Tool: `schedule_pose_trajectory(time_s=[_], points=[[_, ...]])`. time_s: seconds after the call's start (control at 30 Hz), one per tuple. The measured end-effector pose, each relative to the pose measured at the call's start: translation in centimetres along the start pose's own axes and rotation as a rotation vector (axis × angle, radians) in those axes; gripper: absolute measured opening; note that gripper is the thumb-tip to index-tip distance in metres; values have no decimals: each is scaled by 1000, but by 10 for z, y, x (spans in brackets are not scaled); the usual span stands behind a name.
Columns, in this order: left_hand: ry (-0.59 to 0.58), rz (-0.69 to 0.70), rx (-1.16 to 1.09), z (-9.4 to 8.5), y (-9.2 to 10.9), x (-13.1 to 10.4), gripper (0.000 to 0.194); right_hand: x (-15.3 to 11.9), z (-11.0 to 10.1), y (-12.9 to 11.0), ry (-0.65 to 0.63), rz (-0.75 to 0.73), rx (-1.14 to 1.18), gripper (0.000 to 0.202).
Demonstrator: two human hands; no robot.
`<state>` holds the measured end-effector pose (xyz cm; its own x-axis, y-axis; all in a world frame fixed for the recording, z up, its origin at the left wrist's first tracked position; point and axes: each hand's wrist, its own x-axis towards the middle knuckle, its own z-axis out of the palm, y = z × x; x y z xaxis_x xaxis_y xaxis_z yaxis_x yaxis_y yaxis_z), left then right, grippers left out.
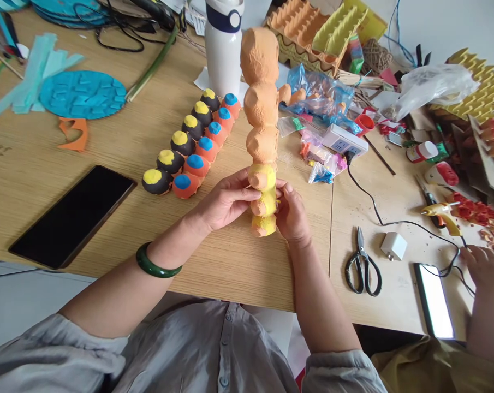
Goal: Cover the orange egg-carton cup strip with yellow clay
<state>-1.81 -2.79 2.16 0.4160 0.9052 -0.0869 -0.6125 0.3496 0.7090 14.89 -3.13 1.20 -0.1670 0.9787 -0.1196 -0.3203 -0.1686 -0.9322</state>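
On the cluttered wooden table, your left hand and right hand close around the bottom of an upright orange egg-carton strip, painted yellow there. Scissors lie right of your grip.

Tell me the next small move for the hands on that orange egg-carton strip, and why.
Probably slide both hands one bump up the tall orange egg-carton strip. The left hand and right hand pinch its lower end, where only the bottom bumps carry yellow paint; the bumps above remain plain orange.
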Motion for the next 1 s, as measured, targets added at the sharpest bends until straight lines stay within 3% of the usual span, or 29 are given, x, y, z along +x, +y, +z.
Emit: schedule_pose_trajectory(time_s=[0.1, 0.23, 0.4, 0.57, 0.73, 0.9, 1.0], points=[[-12, -5, -5, 0, 0, 0, 34, 3, 0, 0, 65, -31, 2, 40], [105, 30, -41, 2, 2, 2, 23, 7, -6, -2, 78, -32, 121, 14], [185, 29, -51, 1, 4, 6, 29, 13, -17, -2, 68, -17, 160, 24], [208, 18, -56, -4, 3, 7, 25, 15, -21, 2, 73, 2, 167, 6], [199, 54, -10, -5, 2, 8, 30, 16, -27, 4, 78, -49, 172, 25], [250, 27, 58, -3, -3, 8, 31, 19, -28, 10, 95, -131, 85, 9], [284, -30, 105, -2, -6, 9, 33, 21, -27, 15, 156, -221, -11, 27]])
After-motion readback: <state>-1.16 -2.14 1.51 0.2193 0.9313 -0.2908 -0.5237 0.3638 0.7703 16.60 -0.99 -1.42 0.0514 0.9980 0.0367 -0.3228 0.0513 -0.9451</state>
